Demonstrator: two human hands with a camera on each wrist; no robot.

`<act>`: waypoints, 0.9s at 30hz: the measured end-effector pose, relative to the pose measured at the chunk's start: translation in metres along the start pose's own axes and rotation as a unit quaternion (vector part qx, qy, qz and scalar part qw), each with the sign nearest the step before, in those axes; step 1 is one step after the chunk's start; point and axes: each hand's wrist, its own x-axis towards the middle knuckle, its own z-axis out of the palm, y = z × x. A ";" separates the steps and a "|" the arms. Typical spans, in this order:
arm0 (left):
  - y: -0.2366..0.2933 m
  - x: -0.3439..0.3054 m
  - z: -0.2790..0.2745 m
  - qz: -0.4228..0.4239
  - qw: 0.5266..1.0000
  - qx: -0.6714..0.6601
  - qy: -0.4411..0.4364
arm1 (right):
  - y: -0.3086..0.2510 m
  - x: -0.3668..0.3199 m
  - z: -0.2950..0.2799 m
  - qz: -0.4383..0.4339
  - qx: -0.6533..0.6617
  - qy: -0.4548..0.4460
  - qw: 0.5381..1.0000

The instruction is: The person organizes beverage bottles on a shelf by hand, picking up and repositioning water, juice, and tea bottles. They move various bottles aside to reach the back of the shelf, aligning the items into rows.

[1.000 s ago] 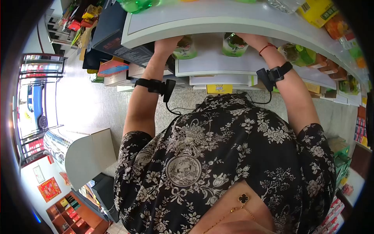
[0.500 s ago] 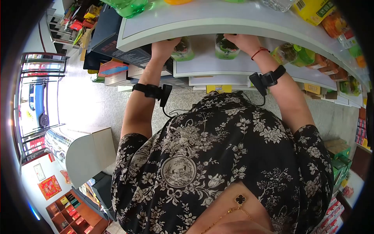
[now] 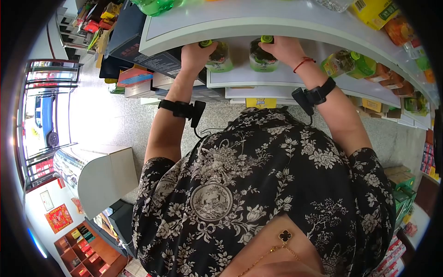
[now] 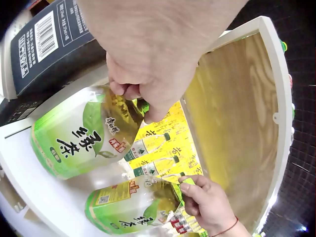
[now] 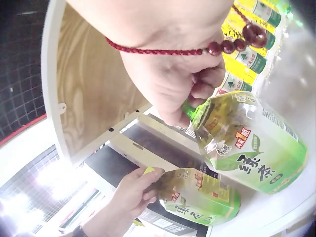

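Observation:
Two green tea bottles stand on the white lower shelf, beneath the shelf above. My left hand [image 3: 195, 57] pinches the green cap of the left bottle [image 3: 220, 60], whose white and green label faces the left wrist camera. By its cap, my right hand [image 3: 285, 51] grips the other bottle [image 3: 262, 60]; the right wrist view shows that bottle [image 5: 256, 148] close up, slightly tilted in the picture. A narrow gap separates the two bottles. A red cord bracelet [image 3: 304, 63] circles the right wrist.
The upper shelf's edge [image 3: 221, 31] overhangs both hands. A dark box [image 4: 49, 47] is just left of the left bottle. More bottles [image 3: 339, 63] line the lower shelf to the right. Behind the held bottles is a yellow printed panel [image 4: 170, 138].
The right hand and its bottle have shifted left, closer to the left bottle. Both hands now show more beyond the upper shelf's edge, and the bottle caps have come into sight.

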 end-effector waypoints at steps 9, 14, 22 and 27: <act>0.002 0.001 -0.001 -0.005 1.000 -0.019 -0.013 | -0.008 0.001 -0.001 0.015 0.029 -0.015 0.999; 0.001 0.000 0.002 0.009 1.000 -0.003 -0.009 | -0.001 -0.005 0.004 -0.025 0.030 0.025 0.999; -0.006 -0.001 0.006 0.003 1.000 -0.002 -0.004 | -0.004 -0.004 0.000 0.032 0.024 -0.020 0.999; -0.011 -0.001 0.008 0.009 1.000 -0.004 0.005 | -0.004 -0.003 -0.003 0.042 0.027 -0.035 0.998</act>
